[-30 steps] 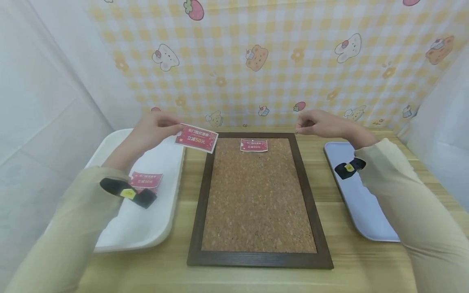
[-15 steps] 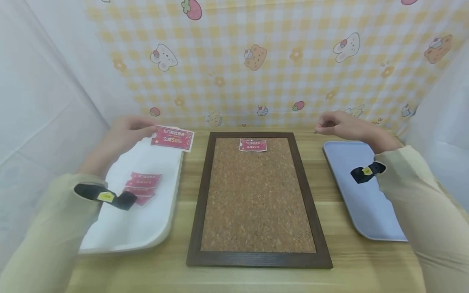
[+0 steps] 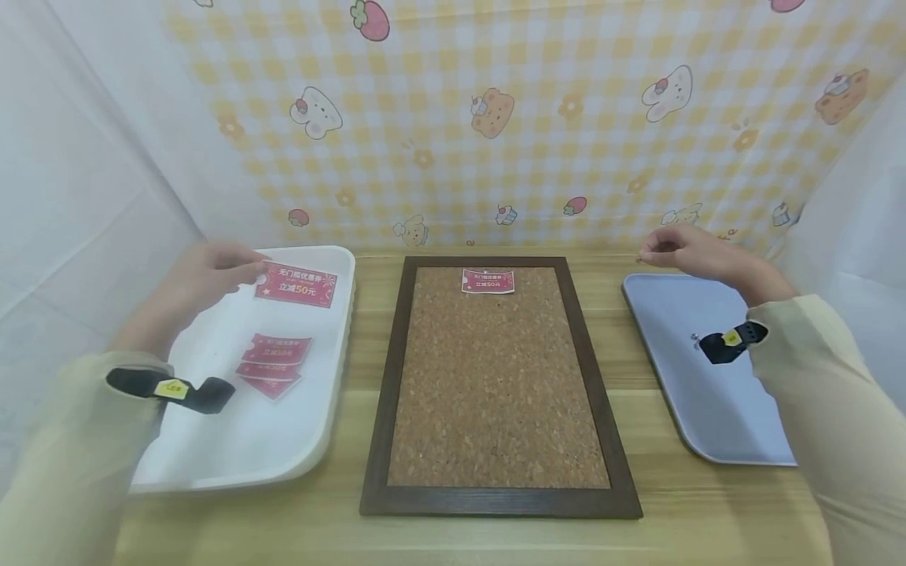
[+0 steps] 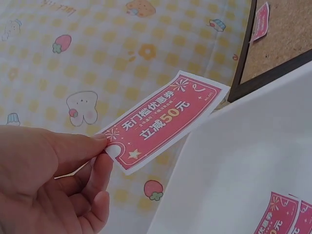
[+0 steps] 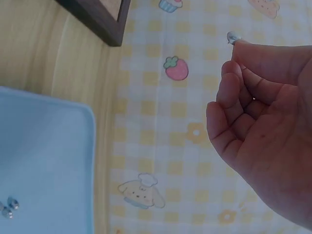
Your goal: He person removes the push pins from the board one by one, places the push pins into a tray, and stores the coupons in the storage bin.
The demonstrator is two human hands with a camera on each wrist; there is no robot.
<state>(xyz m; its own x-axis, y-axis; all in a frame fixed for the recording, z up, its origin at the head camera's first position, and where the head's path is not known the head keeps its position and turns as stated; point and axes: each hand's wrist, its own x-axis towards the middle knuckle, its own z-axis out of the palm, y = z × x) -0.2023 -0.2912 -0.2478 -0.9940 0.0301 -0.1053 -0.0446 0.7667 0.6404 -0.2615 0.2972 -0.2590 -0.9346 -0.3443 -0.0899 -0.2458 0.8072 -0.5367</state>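
Observation:
My left hand (image 3: 201, 283) pinches the left end of a pink paper coupon (image 4: 161, 124) between thumb and fingers, above the far part of the white tray (image 3: 345, 330). More pink coupons (image 3: 274, 363) lie overlapping in that tray. On the right, my right hand (image 5: 268, 102) pinches a small silvery pushpin (image 5: 233, 37) at its fingertips, above the far edge of the blue tray (image 3: 722, 424). Another coupon (image 3: 488, 281) is at the top of the wood-framed cork board (image 3: 495, 385), with a tiny pin at its upper edge.
Several small silvery pins (image 5: 9, 207) lie in the blue tray, partly hidden by the right wrist strap in the head view. Between the two trays, the cork board lies on the wooden table (image 3: 495, 542). A yellow checked cloth (image 3: 439, 118) hangs behind.
My left hand has moved left with the coupon, from beside the board's frame to over the white tray. My right hand has moved right, away from the board.

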